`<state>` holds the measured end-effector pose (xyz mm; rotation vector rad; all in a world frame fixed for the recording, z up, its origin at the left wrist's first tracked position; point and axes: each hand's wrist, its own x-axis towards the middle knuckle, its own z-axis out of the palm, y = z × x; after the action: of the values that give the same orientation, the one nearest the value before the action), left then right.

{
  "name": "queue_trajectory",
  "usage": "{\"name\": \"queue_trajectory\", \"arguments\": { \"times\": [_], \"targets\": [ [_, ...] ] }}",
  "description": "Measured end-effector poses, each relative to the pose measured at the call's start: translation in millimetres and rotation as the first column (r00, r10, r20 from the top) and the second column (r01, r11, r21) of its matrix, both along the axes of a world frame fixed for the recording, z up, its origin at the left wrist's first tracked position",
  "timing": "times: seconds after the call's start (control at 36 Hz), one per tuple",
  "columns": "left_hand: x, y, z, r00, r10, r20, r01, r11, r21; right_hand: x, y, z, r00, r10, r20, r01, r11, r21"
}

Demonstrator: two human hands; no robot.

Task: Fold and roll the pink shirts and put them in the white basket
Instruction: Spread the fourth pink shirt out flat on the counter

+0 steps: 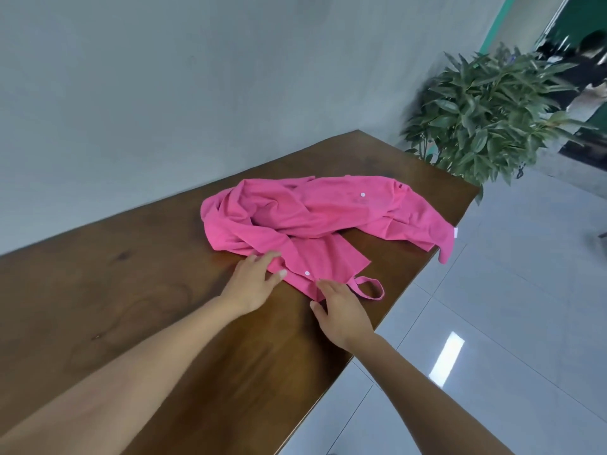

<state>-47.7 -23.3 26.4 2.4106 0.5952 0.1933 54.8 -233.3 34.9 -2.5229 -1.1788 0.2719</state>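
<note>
Each grip flat and loose on the pink shirt (315, 218): left hand (254, 282), right hand (341, 310); plant (486, 110) beyond table (115, 290)

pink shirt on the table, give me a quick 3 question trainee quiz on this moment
1. True or false: the pink shirt lies crumpled on the wooden table.
2. Where are the left hand and right hand? A) both at the shirt's near edge B) both on the potted plant C) off the table
3. Fill in: the white basket is ____ in this view.

Key: 1 true; 2 A; 3 not visible
</note>
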Motion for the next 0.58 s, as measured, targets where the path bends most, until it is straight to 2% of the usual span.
{"name": "queue_trajectory", "arguments": {
  "times": [0.08, 0.19, 0.31, 0.39, 0.5, 0.58],
  "targets": [
    [2.8, -8.8, 2.7, 0.995, 0.046, 0.083, -0.037, 0.993, -0.109, -13.4, -4.2, -5.4, 1.000, 0.019, 0.019, -0.020, 1.000, 0.018],
    [6.1, -19.1, 9.9, 0.983, 0.131, 0.133, -0.119, 0.988, -0.094, -34.3, -11.1, -7.1, 0.997, 0.074, 0.019, -0.075, 0.997, 0.021],
    [5.3, -25.2, 17.8, 0.964, 0.263, 0.036, -0.241, 0.925, -0.293, -55.9, -19.2, -6.5, 0.991, 0.130, 0.015, -0.130, 0.991, 0.025],
    [-2.9, -33.0, 24.4, 0.943, 0.320, 0.096, -0.258, 0.880, -0.399, -67.9, -24.9, -5.9, 0.985, 0.174, 0.003, -0.174, 0.985, 0.010],
    [-24.1, -37.0, 25.2, 0.806, 0.566, 0.172, -0.406, 0.741, -0.535, -68.5, -31.1, -1.4, 0.969, 0.245, -0.012, -0.246, 0.969, -0.026],
    [-45.2, -45.4, 26.6, 0.719, 0.665, 0.200, -0.471, 0.679, -0.563, -64.7, -35.3, 8.4, 0.957, 0.292, 0.002, -0.292, 0.956, 0.014]
  ]
}}
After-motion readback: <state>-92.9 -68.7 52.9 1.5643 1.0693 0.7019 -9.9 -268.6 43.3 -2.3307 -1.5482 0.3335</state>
